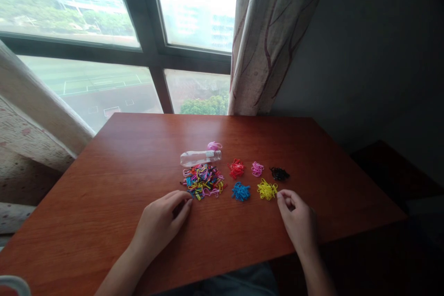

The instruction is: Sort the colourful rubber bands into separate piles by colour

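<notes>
I count 2 hands: 1 left hand (160, 223) and 1 right hand (297, 218). There is 1 mixed heap (203, 181) of bands. I see 5 single-colour piles: 1 red pile (236, 168), 1 pink pile (257, 169), 1 black pile (279, 174), 1 blue pile (240, 191) and 1 yellow pile (267, 189). There is also 1 clear bottle (200, 157) and 1 table (104, 185).

Bottle (200, 157) behind mixed pile (204, 181), on table (104, 185)

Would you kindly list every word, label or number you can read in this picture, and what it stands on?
No text is readable. The clear bottle lying on the table has a pale band near one end, perhaps a label, too small and blurred to read. The rubber-band piles, the curtain and the window view show no legible writing.
</notes>
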